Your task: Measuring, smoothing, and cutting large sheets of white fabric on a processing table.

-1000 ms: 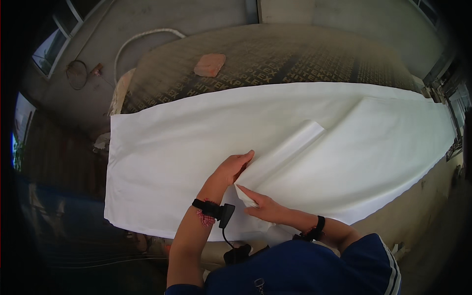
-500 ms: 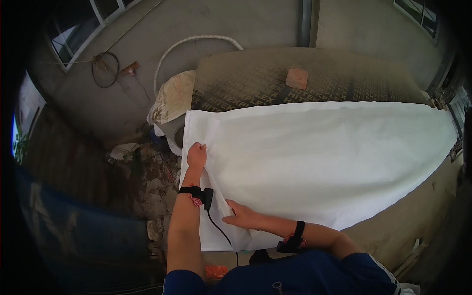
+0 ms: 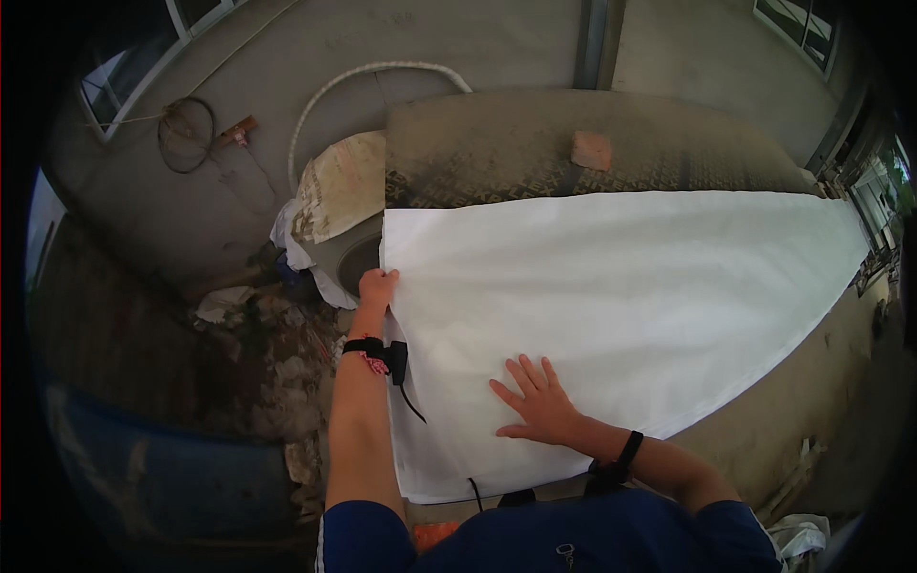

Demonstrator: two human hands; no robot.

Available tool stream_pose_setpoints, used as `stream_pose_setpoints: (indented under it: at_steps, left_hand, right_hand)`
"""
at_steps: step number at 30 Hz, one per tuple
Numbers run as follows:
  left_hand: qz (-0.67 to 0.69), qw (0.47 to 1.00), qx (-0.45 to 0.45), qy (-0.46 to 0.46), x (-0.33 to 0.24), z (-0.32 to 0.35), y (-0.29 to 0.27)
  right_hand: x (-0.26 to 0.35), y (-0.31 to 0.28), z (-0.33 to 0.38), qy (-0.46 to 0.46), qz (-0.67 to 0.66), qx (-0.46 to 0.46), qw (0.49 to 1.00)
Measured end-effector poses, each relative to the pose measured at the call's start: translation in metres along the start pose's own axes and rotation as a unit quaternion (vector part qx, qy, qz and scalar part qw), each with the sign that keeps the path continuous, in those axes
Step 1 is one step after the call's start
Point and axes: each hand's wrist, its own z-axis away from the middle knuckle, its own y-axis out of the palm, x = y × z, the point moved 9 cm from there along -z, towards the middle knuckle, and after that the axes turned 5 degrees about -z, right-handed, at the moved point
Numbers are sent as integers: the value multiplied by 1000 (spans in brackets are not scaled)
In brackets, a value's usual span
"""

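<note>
A wide white cloth (image 3: 592, 286) lies spread over the near part of a dark printed board (image 3: 478, 143). At the cloth's left edge my left hand (image 3: 378, 287) is closed, with the edge pinched in its fingers. Lying on the cloth's lower middle, my right hand (image 3: 538, 401) is open, palm down and fingers spread. Both wrists wear black straps, and a black cable from the left one passes under the cloth's fold or out of sight. The cloth looks mostly flat, with faint creases.
A reddish brick (image 3: 591, 151) sits on the bare far part of the board. To the left are a grey round-holed basin (image 3: 361, 258), rubble (image 3: 287, 372) on the ground and a blue barrel-like object (image 3: 172, 477). A coiled cable (image 3: 187, 134) hangs on the wall.
My right hand has let go of the lifted fold and moved right, now flat and spread on the cloth. My left hand has moved to the cloth's left edge, and the fold lies flatter.
</note>
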Motion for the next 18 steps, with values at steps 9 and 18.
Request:
stream_pose_setpoints:
  at_steps: [9,18]
  left_hand:
    - [-157,967,6,201,-156,212,-104]
    - [-352,926,-89,-108,-31,330,-26]
  right_hand:
    - [-12,23,8,-24,-47,-55,997]
    - [-23,-3,117,-136,-200,18,970]
